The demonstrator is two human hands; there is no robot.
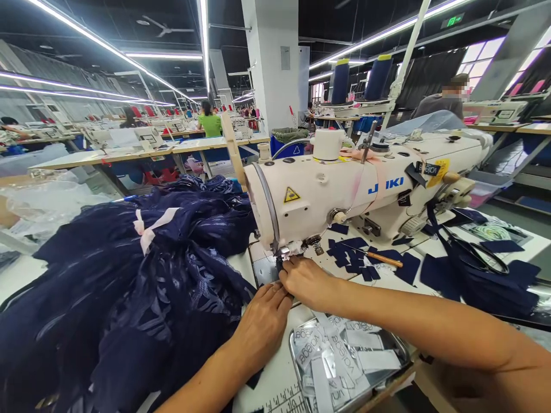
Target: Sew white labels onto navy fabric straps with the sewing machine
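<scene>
Seemingly steadying navy cloth (279, 265) just ahead of half-curled right hand (305, 279), bracing with flatter left hand (266, 315) alongside, hiding both grips.

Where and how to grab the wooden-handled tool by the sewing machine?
Wooden handle, pinched mid-length across its thickness, from above and the right. It lies flat with the butt facing right, and is rounder and thicker than the thin metal shaft pointing left. Loose navy fabric pieces lie around it, so a straight lift should avoid dragging them.
</scene>
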